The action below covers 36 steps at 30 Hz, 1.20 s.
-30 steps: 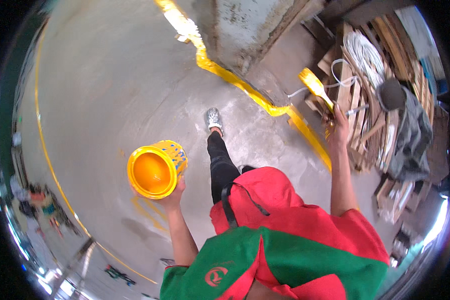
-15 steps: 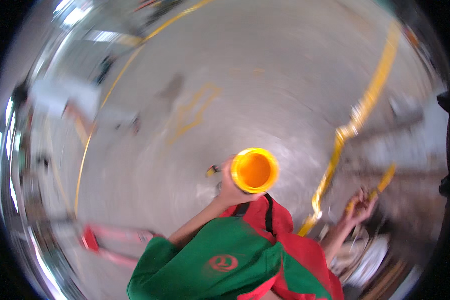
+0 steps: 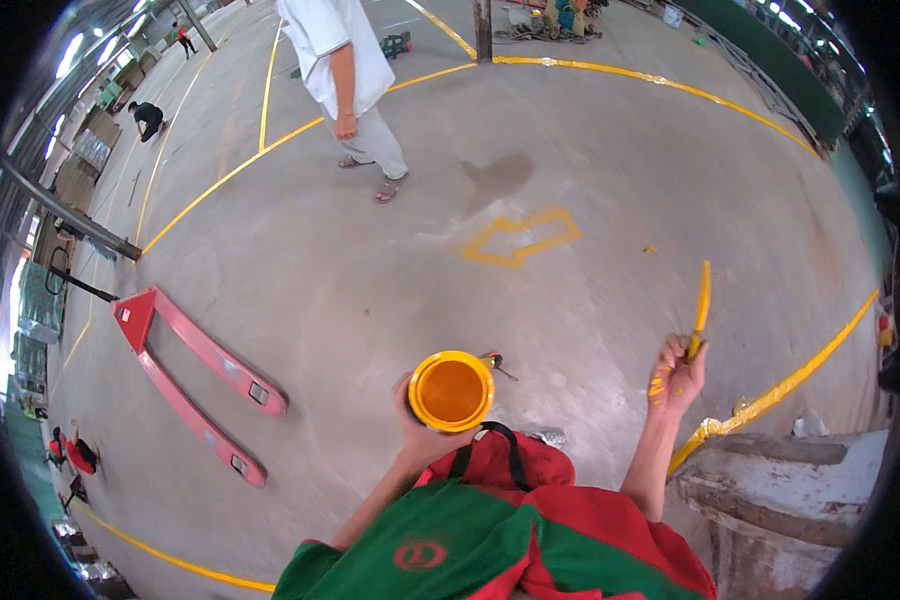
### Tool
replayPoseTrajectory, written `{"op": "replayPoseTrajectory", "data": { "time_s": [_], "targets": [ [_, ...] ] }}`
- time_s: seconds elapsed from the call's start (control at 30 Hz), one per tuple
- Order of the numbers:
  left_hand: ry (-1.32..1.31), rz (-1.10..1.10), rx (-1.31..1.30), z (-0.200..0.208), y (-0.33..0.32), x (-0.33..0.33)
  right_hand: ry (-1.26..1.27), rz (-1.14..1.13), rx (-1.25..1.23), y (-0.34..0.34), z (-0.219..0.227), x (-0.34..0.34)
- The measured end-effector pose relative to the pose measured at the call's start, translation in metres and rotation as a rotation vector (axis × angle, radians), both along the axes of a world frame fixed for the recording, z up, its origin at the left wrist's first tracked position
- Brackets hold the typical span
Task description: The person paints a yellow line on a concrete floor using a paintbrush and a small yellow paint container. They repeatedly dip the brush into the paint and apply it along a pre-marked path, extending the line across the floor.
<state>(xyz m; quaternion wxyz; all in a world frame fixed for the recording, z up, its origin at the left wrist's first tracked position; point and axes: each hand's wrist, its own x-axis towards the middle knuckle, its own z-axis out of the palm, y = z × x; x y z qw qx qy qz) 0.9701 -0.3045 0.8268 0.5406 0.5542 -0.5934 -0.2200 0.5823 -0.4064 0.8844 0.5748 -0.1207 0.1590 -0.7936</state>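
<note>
My left hand [image 3: 417,430] is closed around the side of a yellow-rimmed paint can [image 3: 450,427], held upright in front of my body. Orange-yellow paint shows inside it. Off to the right, my raised right hand [image 3: 677,380] grips a slim paintbrush [image 3: 704,298] coated in yellow, seen edge-on with its long end pointing up. Yellow paint smears mark the fingers of that hand. Brush and can are well apart.
A red pallet jack [image 3: 185,400] stands left. A person in white [image 3: 350,70] is ahead on the floor. Yellow lines [image 3: 770,400] and an arrow [image 3: 525,237] mark the concrete. A worn whitish block [image 3: 780,480] is near right. Posts [image 3: 483,30] rise farther off.
My view has turned leftward, bringing the pallet jack and the person in white clearly into sight. My right hand is raised, with the brush now pointing upward; the left still holds the can.
</note>
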Motion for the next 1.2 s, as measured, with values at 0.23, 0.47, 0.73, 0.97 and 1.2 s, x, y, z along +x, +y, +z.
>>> {"op": "replayPoseTrajectory", "data": {
  "time_s": [0.23,0.47,0.73,0.97,1.2],
  "targets": [
    [0.065,0.252,-0.02,-0.005,0.04,0.135,-0.017,0.322,0.062,-0.044,0.003,0.154],
    [0.139,0.548,-0.119,0.001,0.096,0.167,0.081,0.501,0.186,-0.074,0.024,0.253],
    [0.04,0.925,-0.082,0.015,0.152,0.129,0.168,0.859,0.381,-0.099,0.016,0.304],
    [0.092,1.273,0.08,0.012,0.211,0.075,0.085,0.924,0.261,-0.121,-0.011,0.327],
    [0.204,1.534,0.02,0.02,0.228,0.013,0.378,1.15,0.433,-0.1,-0.037,0.341]
  ]
}}
